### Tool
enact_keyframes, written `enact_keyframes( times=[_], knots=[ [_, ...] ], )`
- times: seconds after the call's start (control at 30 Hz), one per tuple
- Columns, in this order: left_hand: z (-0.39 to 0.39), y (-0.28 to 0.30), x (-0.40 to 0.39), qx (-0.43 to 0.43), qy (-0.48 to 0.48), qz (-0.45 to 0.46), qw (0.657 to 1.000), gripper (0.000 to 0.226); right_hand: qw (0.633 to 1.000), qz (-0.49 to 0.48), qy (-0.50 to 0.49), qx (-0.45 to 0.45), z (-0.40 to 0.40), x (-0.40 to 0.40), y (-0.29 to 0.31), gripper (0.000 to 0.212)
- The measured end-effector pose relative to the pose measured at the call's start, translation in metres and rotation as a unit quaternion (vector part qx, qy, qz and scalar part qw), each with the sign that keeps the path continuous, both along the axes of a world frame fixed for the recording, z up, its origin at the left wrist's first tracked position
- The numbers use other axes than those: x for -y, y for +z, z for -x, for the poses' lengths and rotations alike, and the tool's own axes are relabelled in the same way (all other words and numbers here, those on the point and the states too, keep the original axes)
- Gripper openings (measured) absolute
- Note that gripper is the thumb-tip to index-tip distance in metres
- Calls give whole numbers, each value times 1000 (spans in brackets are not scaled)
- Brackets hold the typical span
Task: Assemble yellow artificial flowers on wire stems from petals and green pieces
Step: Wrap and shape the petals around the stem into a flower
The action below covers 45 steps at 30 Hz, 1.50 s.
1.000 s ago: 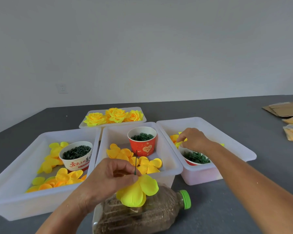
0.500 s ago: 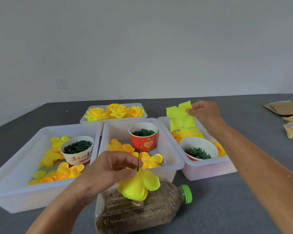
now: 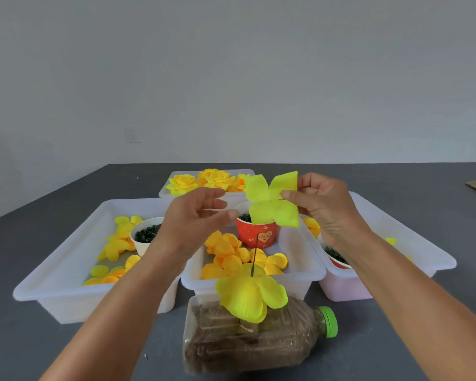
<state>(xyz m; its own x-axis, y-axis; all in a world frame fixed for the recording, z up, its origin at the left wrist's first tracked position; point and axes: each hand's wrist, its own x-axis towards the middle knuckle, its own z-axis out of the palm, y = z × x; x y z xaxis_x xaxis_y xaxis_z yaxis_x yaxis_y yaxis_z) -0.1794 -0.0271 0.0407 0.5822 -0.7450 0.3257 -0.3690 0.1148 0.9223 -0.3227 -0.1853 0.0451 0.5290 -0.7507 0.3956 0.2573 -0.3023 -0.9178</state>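
The right hand [image 3: 324, 213] holds a yellow petal piece [image 3: 272, 200] up in the air, with its fingers pinched on one edge. The left hand [image 3: 195, 218] is beside it with fingers apart, holding nothing. Below, a wire stem [image 3: 254, 257] with yellow petals [image 3: 250, 295] stands in a bottle [image 3: 259, 342] lying on the bench [image 3: 25, 339].

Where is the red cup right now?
The red cup stands at the back of the middle white tray, partly hidden behind the four-lobed yellow petal piece in the right hand.

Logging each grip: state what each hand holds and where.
Right hand: flat yellow four-lobed fabric petal piece, pinched at the inner edge of its right side. Left hand: open, holding nothing.
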Motion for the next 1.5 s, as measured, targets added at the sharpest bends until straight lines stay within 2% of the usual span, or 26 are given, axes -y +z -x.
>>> enact_keyframes(
  times=[0.1,0.17,0.27,0.4,0.77,1.07,1.27,1.5],
  knots=[
    [1,8,10,-23,14,6,1000,50,1000,18,20,-3,-6,-10,-3,14],
    [1,10,14,-44,12,4,999,51,999,22,29,-4,-8,-14,-5,15],
    [0,10,16,-61,13,-4,998,41,998,22,54,4,-9,-19,-9,16],
    [1,4,15,-46,3,12,999,8,998,30,58,-1,-7,-23,-14,17],
    [7,-9,5,-51,-43,69,995,12,995,-10,95,-18,3,-38,-23,19],
    [10,-9,-11,-39,-64,92,993,13,994,29,106,5,10,-49,-23,17],
    [13,-12,-16,-35,-53,72,995,9,992,42,115,23,14,-53,-26,15],
    [17,-9,-17,-21,-67,70,995,15,991,64,111,24,18,-52,-27,17]
  ],
)
